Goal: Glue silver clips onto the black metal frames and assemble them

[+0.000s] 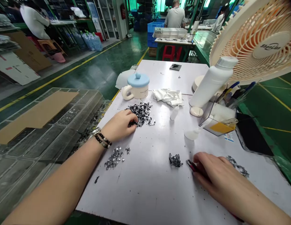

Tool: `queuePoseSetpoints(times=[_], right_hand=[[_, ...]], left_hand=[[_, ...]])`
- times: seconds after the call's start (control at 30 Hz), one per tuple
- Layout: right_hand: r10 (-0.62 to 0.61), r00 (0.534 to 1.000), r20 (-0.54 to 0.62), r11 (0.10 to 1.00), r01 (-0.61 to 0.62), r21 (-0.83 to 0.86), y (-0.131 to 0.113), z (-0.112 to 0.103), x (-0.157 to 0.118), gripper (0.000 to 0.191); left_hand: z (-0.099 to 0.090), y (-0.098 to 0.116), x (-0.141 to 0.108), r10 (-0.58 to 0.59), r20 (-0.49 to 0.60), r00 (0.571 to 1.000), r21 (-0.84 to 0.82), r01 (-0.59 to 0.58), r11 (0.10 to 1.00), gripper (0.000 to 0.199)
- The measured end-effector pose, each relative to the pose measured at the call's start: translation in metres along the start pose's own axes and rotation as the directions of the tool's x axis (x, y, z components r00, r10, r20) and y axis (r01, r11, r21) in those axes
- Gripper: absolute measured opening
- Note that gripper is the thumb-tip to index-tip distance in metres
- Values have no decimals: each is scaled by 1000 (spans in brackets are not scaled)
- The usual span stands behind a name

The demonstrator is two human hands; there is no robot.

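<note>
At the near left edge of a heap of small black-and-silver metal parts [143,112], my left hand [123,123] has its fingers curled in a pinch. What lies between those fingertips is hidden. My right hand [212,170] is wrapped around red-handled pliers [192,165], mostly covered by the palm, with the dark tip pointing left. Just left of that tip sits a small cluster of black metal parts [175,160]. Small shiny silver pieces [114,158] lie near my left wrist. More silver ring-like parts [238,167] are beyond my right hand.
A blue-lidded mug [137,86], crumpled tissue [168,97], white bottle [212,82], pen holder [218,120] and phone [253,134] stand or lie about the white table. A large fan [255,43] overhangs the right. Clear plastic trays [65,125] are left. Other people sit farther off.
</note>
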State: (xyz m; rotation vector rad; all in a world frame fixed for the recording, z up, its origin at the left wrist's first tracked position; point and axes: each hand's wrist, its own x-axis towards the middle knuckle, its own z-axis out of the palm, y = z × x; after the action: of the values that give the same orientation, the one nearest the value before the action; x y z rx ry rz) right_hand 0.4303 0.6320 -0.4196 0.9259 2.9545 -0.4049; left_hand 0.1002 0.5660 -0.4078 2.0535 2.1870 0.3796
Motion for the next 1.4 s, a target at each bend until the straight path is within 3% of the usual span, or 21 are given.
queuePoseSetpoints(times=[0.17, 0.3, 0.43, 0.63, 0.7, 0.77, 0.83, 0.93, 1.07, 1.17, 1.23, 1.3, 1.4], right_hand=[[104, 994, -44, 986, -109, -123, 8, 3, 8, 6], [222, 959, -175, 935, -260, -242, 11, 2, 15, 9], [190, 952, -238, 957, -234, -173, 13, -2, 14, 18], [101, 970, -222, 988, -124, -91, 4, -4, 11, 18], [104, 968, -228, 991, -121, -61, 1, -5, 11, 17], [103, 968, -230, 993, -113, -31, 0, -6, 12, 18], [78, 968, -237, 997, -80, -1, -1, -7, 12, 18], [14, 956, -293, 997, 8, 73, -6, -8, 11, 14], [-49, 957, -286, 904, 164, 395, -27, -9, 9, 14], [-35, 989, -145, 727, 125, 675, -42, -9, 9, 13], [-30, 998, -62, 636, 67, 768, -48, -9, 10, 8], [-23, 999, -29, 593, 37, 805, -50, -9, 11, 6], [-11, 999, -51, 596, 48, 801, -50, -10, 12, 8]], left_hand=[[15, 6, 2, 102, -70, 992, 99, -95, 991, 23], [23, 11, 7, 142, -100, 985, 151, -126, 981, 33], [30, 19, 10, 174, -102, 980, 150, -157, 976, 30], [29, 24, 9, 176, -125, 976, -28, -181, 983, 26], [28, 24, 8, 130, -164, 978, -142, -153, 978, 22], [27, 23, 8, 11, -233, 972, -284, -79, 956, 19], [24, 24, 6, -160, -268, 950, -459, 21, 888, 22], [18, 36, -3, -314, -133, 940, -724, 124, 678, 29], [12, 72, -25, -195, 135, 971, -899, 203, 389, 28], [15, 99, -43, -44, 312, 949, -935, 315, 164, 22], [19, 110, -53, 21, 376, 926, -926, 375, 38, 19], [23, 116, -59, 29, 386, 922, -923, 386, -4, 18], [28, 120, -62, 17, 357, 934, -934, 357, 11, 19]])
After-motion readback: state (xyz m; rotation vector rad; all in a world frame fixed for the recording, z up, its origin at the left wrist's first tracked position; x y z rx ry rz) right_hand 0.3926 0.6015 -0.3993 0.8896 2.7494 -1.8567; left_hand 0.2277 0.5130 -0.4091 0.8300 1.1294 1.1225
